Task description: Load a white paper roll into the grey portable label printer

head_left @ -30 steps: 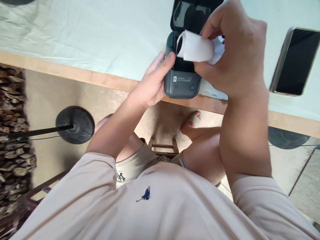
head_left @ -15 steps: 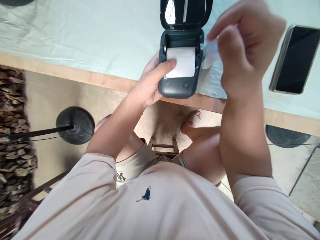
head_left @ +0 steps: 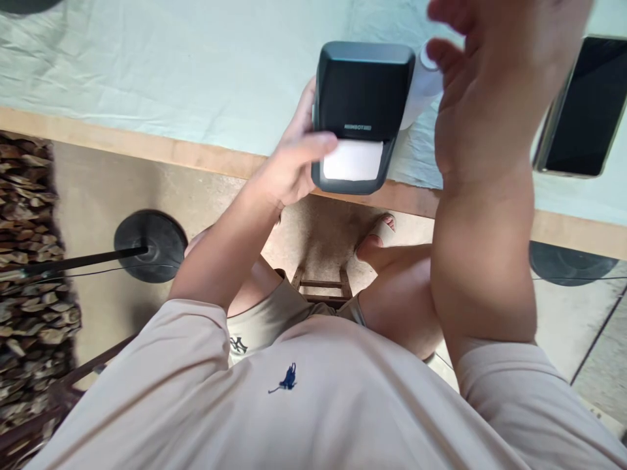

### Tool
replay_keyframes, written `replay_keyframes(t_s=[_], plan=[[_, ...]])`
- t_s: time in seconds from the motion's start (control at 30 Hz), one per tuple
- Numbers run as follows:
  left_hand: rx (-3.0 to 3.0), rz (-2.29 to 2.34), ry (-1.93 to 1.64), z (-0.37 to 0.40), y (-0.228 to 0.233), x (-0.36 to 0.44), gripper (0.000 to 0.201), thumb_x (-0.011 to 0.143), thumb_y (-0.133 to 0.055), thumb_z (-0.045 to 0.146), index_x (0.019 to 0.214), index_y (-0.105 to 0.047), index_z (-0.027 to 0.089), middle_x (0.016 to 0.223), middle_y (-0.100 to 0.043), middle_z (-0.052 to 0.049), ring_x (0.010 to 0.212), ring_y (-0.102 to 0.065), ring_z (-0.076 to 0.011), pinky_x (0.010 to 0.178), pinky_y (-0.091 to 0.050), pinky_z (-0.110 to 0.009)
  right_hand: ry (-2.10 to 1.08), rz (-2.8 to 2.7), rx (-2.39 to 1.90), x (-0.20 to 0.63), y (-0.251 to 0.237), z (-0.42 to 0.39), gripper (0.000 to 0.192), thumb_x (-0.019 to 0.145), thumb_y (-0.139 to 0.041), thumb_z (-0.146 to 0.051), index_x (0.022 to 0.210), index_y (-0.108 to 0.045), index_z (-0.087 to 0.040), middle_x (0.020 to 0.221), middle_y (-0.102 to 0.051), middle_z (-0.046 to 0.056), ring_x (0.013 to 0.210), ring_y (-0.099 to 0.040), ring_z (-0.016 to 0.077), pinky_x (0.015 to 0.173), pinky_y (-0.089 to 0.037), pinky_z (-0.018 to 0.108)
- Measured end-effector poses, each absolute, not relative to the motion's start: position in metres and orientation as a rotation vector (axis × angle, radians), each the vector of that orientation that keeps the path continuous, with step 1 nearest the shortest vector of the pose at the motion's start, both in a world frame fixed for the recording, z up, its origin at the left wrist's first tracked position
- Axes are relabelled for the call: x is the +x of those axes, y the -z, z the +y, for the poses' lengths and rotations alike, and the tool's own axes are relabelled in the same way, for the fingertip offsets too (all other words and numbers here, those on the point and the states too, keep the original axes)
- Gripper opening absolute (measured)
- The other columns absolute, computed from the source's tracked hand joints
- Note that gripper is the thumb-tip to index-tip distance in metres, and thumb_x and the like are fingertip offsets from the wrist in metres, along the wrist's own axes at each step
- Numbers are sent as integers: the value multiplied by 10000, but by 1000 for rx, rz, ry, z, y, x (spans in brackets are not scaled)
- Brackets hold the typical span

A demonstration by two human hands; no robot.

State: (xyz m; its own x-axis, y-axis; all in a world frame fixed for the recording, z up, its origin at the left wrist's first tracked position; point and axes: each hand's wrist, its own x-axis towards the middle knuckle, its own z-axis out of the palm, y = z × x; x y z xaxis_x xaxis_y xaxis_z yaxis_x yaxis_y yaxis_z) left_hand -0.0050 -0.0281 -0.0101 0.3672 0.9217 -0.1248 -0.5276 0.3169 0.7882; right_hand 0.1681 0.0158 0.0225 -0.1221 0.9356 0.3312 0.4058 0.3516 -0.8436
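Observation:
A dark label printer (head_left: pixel 365 91) is in my left hand (head_left: pixel 296 156) near the table's front edge. The fingers go under its left side and the thumb lies on top, by the white label paper (head_left: pixel 353 162) that sticks out over the front. The printer's lid is down, covering the paper roll. To the right, my right hand (head_left: pixel 470 72) is raised over the table, blurred, with thumb and fingers apart and nothing seen between them. Just beyond its thumb is a white, rounded, cylinder-like thing (head_left: pixel 422 88), partly hidden behind the printer.
A smartphone (head_left: pixel 580 108) with a dark screen lies right of my right arm. Pale green cloth (head_left: pixel 196 78) covers the table above its wooden edge (head_left: pixel 147 147). Round black stand bases (head_left: pixel 151 245) are on the floor. Stacked firewood (head_left: pixel 34 274) is at far left.
The printer's lid has swung down from standing open, hiding the roll. My right hand has moved up and away from the printer's right side, its fingers spreading. My left hand keeps its hold.

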Motion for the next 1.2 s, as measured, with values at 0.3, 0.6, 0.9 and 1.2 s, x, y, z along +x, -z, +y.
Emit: replay_keyframes(t_s=[0.3,0.6,0.9,1.2], plan=[[557,713,-1070,-31,8,-8,356,915,-428,186,1221,-606,218,981,-708,-56,1330,-455,-274,1049,-475,-343,-770,-2077,-1118,152,-46,-19,415,761,-568,-199,1153,-453,-129,1147,-516,24,1063,-515,75,997,-443,226],[566,681,-953,-26,-10,2,642,980,-99,478,1170,-651,212,1074,-697,-70,1395,-368,-239,1087,-442,-318,-537,-2289,-1217,158,-49,-13,585,667,-677,-293,1201,-523,-113,1218,-518,54,1140,-489,146,1018,-405,265],[385,950,-970,-23,7,2,452,918,-449,522,1217,-620,229,995,-722,-56,1447,-248,-272,1188,-311,-391,-385,-2363,-1404,161,-56,-15,595,692,-650,-468,1214,-531,-209,1257,-471,59,1214,-457,243,975,-434,360],[413,699,-1008,-23,-9,6,507,999,-231,356,1357,-486,104,975,-729,-68,1265,-520,-271,1043,-484,-349,-274,-2468,-1415,160,-69,-15,579,727,-630,-398,1256,-504,-198,1214,-516,28,1271,-395,297,1107,-325,422]])
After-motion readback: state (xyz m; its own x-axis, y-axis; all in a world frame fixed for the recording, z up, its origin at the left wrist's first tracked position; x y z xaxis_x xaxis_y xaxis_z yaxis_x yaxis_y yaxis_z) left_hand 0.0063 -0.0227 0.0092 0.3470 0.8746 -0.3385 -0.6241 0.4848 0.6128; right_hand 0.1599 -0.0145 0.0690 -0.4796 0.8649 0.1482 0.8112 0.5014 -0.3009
